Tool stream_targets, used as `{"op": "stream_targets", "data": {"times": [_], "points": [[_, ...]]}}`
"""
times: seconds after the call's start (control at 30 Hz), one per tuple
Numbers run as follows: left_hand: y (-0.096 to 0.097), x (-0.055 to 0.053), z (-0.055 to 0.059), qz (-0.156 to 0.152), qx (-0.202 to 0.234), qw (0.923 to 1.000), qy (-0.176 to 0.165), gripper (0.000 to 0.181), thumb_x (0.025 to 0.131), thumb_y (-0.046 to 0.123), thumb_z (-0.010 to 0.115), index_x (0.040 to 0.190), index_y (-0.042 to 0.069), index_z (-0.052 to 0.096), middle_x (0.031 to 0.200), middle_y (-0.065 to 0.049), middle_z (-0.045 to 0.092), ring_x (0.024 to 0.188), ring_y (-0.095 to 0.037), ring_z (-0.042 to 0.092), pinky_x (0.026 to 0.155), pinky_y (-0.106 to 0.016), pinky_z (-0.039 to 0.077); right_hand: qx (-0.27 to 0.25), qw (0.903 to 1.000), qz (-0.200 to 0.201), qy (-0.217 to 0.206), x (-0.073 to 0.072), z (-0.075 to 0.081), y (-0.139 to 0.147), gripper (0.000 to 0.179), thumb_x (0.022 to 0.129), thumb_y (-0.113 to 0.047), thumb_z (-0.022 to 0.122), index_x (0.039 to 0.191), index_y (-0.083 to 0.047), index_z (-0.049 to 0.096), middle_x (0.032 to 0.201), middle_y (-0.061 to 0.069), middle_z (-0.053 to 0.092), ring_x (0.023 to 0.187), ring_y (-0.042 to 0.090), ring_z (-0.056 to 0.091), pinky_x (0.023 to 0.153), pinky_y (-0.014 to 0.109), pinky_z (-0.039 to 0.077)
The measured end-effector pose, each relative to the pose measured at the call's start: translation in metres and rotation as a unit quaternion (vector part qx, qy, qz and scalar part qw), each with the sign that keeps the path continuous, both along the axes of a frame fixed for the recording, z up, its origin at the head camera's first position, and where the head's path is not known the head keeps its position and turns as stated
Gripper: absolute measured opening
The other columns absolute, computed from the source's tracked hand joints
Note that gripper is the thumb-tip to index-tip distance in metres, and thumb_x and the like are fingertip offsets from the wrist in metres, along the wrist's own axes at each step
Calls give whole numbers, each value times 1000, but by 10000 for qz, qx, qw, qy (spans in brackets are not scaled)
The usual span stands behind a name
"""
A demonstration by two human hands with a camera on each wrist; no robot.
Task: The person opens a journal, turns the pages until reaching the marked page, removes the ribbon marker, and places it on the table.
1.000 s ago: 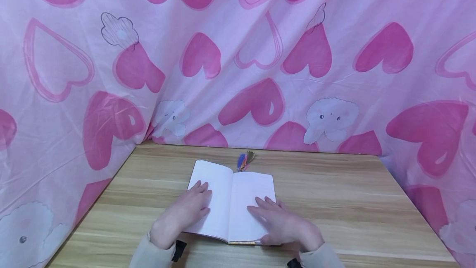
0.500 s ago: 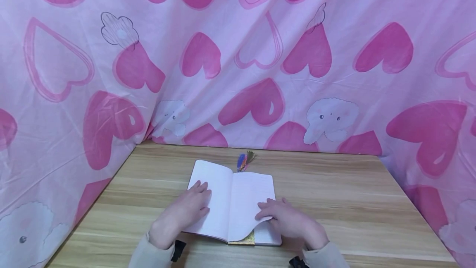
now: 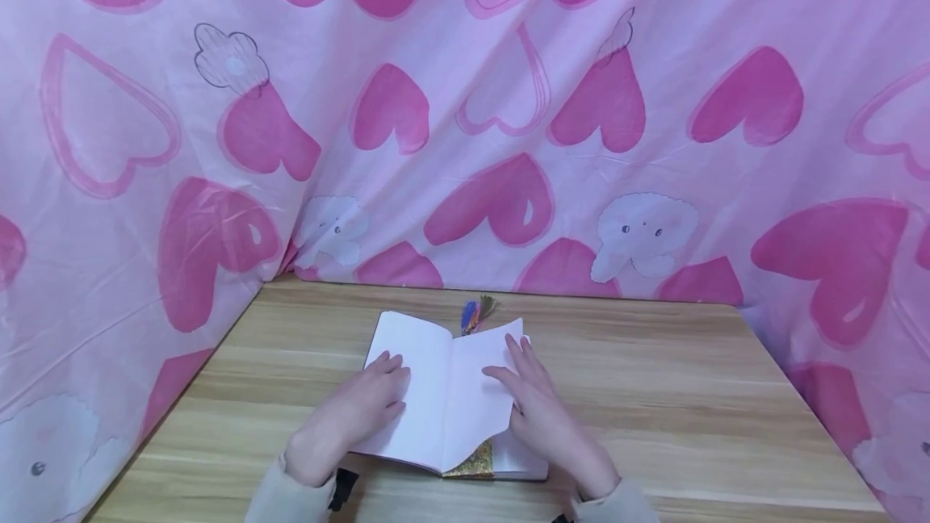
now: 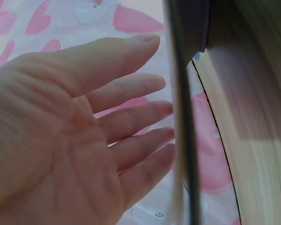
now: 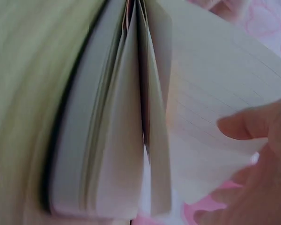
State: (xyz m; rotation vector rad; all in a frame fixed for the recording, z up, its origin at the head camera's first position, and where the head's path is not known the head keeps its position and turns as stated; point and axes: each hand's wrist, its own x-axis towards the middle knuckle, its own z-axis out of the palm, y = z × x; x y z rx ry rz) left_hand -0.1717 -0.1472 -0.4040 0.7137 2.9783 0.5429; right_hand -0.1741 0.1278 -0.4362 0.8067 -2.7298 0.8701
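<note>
An open notebook (image 3: pixel 417 418) lies on the table with pale, faintly lined pages. My left hand (image 3: pixel 356 410) rests on its left page, fingers fairly straight; in the left wrist view those fingertips meet the book's edge (image 4: pixel 189 154). My right hand (image 3: pixel 545 414) holds a lifted page (image 3: pixel 472 394) of the right half, fingers on top. The right wrist view shows the thumb (image 5: pixel 241 125) against this page's underside, above the page stack (image 5: pixel 103 154). Beneath the raised sheet a gold patterned strip (image 3: pixel 472 462) shows. Colourful tassels (image 3: pixel 475 315) stick out at the top of the spine.
The wood-grain table (image 3: pixel 654 394) extends around the notebook. A pink curtain (image 3: pixel 465 47) printed with hearts and white cartoon animals hangs behind it and along both sides.
My right hand has moved up along the page's outer edge, and the page stands higher off the stack, baring more of the gold strip. My left hand stays on the left page.
</note>
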Motion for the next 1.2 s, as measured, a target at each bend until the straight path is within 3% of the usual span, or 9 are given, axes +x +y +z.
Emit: {"op": "stream_targets", "data": {"times": [0.2, 0.23, 0.33, 0.4, 0.5, 0.57, 0.63, 0.93, 1.2], "points": [[-2, -3, -1, -248, 93, 9982, 529, 10, 85, 1, 72, 91, 0, 65, 122, -26, 60, 121, -47, 52, 101, -55, 43, -1153, 9928, -312, -83, 6, -3, -17, 52, 85, 14, 52, 132, -8, 56, 158, 28, 10, 142, 48, 15, 107, 63, 30], [-2, -4, -1, -294, 98, 9976, 616, 9, 84, 1, 73, 87, 2, 64, 119, -25, 62, 120, -46, 53, 100, -55, 44, -1307, 9905, -377, -186, 8, -2, -20, 57, 86, 13, 51, 138, -9, 51, 159, 26, 8, 143, 45, 16, 103, 58, 39], [-3, -5, -1, -427, 78, 9958, 800, 11, 83, -1, 74, 85, 4, 63, 113, -22, 64, 116, -45, 56, 97, -54, 46, -1947, 9785, -394, -548, 12, -2, -28, 72, 89, 11, 51, 154, -10, 27, 161, 20, 6, 141, 40, 24, 100, 48, 45], [-3, -6, -1, -538, 85, 9937, 978, 12, 82, -1, 74, 85, 3, 64, 109, -21, 65, 112, -44, 59, 94, -53, 48, -2433, 9654, -218, -910, 14, -2, -33, 78, 90, 10, 49, 157, -11, 14, 161, 18, 8, 140, 39, 28, 101, 43, 45], [-2, -8, -2, -689, 67, 9867, 1471, 10, 82, 0, 73, 85, 4, 64, 95, -13, 66, 97, -36, 65, 84, -48, 54, -3205, 9317, 251, -1693, 19, -1, -43, 78, 95, 7, 47, 158, -13, 6, 161, 13, 12, 140, 37, 29, 108, 43, 34], [-1, -8, -2, -694, 92, 9801, 1856, 8, 84, 3, 72, 89, 4, 66, 88, -8, 65, 86, -29, 66, 77, -44, 55, -3397, 9152, 467, -2119, 24, 0, -49, 73, 98, 3, 45, 158, -14, 7, 161, 12, 14, 141, 35, 28, 110, 44, 32], [0, -9, -2, -662, 108, 9749, 2123, 8, 86, 6, 71, 93, 5, 69, 86, -5, 65, 80, -25, 65, 73, -41, 55, -3403, 9069, 584, -2414, 29, 0, -55, 68, 100, -1, 44, 157, -14, 10, 161, 10, 16, 142, 33, 27, 110, 45, 31], [3, -6, 6, -542, 341, 9705, 2326, 15, 87, 6, 71, 102, 5, 72, 91, -3, 70, 84, -19, 65, 77, -37, 56, -2478, 9373, 608, -2373, 46, -6, -76, 58, 99, -7, 47, 154, -12, 29, 159, 10, 24, 143, 26, 24, 113, 45, 27], [9, 0, 15, -775, 687, 9486, 2992, 26, 79, 1, 76, 104, 8, 72, 101, -3, 69, 95, -19, 65, 83, -35, 56, -1509, 9649, 733, -2022, 51, -10, -78, 51, 99, -16, 52, 149, -16, 42, 160, 10, 23, 144, 32, 23, 113, 53, 25]]}}
